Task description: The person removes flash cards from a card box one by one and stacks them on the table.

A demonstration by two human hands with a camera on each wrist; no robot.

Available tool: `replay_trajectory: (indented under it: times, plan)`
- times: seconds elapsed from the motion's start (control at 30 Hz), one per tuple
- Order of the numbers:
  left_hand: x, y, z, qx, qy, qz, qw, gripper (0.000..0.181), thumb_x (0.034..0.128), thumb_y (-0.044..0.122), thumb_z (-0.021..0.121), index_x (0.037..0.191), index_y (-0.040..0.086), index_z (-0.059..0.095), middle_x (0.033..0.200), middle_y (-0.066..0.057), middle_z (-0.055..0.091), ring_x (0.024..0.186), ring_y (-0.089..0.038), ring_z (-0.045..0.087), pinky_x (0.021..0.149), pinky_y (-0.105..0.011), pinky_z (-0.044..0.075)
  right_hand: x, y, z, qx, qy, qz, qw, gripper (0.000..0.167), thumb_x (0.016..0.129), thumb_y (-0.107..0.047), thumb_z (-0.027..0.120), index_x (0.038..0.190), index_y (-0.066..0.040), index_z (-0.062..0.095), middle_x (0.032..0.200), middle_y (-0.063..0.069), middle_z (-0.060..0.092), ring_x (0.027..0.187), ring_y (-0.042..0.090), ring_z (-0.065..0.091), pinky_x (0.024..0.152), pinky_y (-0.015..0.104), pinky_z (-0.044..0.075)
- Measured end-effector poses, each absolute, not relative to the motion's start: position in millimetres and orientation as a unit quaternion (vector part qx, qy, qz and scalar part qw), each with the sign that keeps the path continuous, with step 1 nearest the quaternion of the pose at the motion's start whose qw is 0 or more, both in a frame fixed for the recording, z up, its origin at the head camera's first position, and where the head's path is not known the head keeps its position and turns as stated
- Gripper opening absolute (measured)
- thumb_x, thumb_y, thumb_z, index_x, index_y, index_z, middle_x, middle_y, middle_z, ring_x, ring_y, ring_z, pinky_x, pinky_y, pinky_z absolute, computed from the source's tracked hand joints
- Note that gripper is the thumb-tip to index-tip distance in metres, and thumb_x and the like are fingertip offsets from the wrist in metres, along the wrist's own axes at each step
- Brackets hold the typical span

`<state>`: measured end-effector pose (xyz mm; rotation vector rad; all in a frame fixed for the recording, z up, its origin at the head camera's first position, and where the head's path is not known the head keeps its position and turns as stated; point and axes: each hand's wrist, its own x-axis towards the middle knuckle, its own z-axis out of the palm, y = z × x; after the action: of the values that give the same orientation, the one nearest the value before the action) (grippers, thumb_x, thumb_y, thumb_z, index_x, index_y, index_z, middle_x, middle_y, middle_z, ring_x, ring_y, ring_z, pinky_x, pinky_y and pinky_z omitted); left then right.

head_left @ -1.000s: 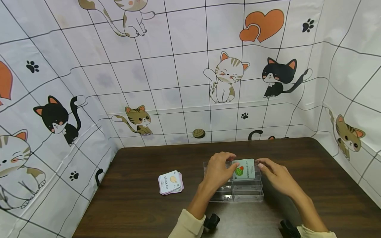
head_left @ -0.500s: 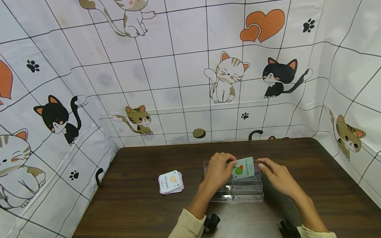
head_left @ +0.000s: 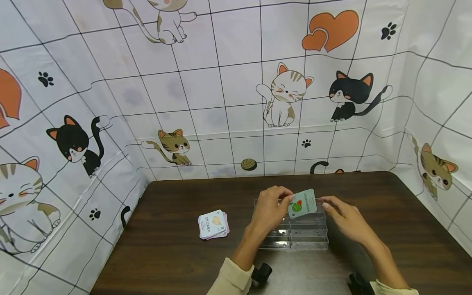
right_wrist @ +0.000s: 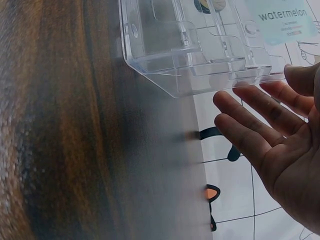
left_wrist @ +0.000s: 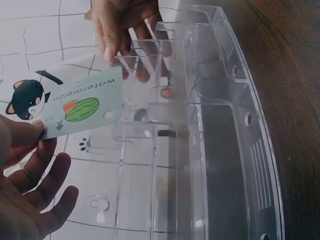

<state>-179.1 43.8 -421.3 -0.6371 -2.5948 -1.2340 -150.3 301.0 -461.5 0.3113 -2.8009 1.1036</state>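
Observation:
A pale green watermelon flash card (head_left: 303, 204) leans at a tilt over the right rear part of a clear tiered plastic rack (head_left: 309, 245). My left hand (head_left: 270, 209) pinches one corner of it between thumb and forefinger; in the left wrist view the other fingers curl loosely beside the card (left_wrist: 85, 106). At the rack's right rear corner, my right hand (head_left: 346, 219) touches the side with fairly straight fingers. From the right wrist, its fingers (right_wrist: 250, 137) lie along the outer side wall and the thumb sits by the rear edge.
To the left of the rack lies a small stack of flash cards (head_left: 213, 224), with a chicken card on top. The dark wooden table (head_left: 169, 254) ends at a white sheet (head_left: 236, 90) printed with cats and grid lines.
The watermelon card has risen and tilted, its left-hand corner held in my left hand. My right hand stays at the rack's corner. The head view has shifted slightly.

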Motion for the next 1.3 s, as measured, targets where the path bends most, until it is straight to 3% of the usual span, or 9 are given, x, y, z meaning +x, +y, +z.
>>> replay_trajectory:
  times: [0.33, 0.9, 1.3]
  plan:
    - [-180.3, 34.0, -418.2, -0.207, -0.868, -0.440, 0.102, 0.012, 0.1048, 0.018, 0.071, 0.109, 0.012, 0.081, 0.100, -0.001, 0.076, 0.090, -0.005, 0.067, 0.076, -0.017, 0.051, -150.4, 301.2, -462.4, 0.108, -0.924, 0.363, 0.061, 0.035, 0.116, -0.029, 0.050, 0.141, -0.008, 0.063, 0.133, 0.025, 0.073, 0.108, 0.043, 0.076, 0.087, 0.063, 0.059]
    - [-182.2, 14.7, -419.0, -0.202, -0.867, -0.444, 0.105, 0.012, 0.1051, 0.018, 0.071, 0.110, 0.011, 0.080, 0.101, -0.002, 0.077, 0.089, -0.005, 0.068, 0.073, -0.016, 0.052, -150.6, 302.6, -461.8, 0.105, -0.926, 0.358, 0.057, 0.039, 0.117, -0.032, 0.047, 0.144, -0.008, 0.061, 0.134, 0.028, 0.071, 0.114, 0.050, 0.073, 0.089, 0.069, 0.056]
    - [-183.0, 1.3, -419.7, -0.190, -0.863, -0.456, 0.107, 0.011, 0.1043, 0.017, 0.072, 0.109, 0.011, 0.080, 0.099, -0.002, 0.077, 0.085, -0.003, 0.064, 0.072, -0.017, 0.050, -150.8, 302.2, -461.5, 0.112, -0.924, 0.359, 0.066, 0.037, 0.116, -0.030, 0.048, 0.142, -0.008, 0.062, 0.131, 0.029, 0.072, 0.111, 0.048, 0.074, 0.087, 0.068, 0.057]
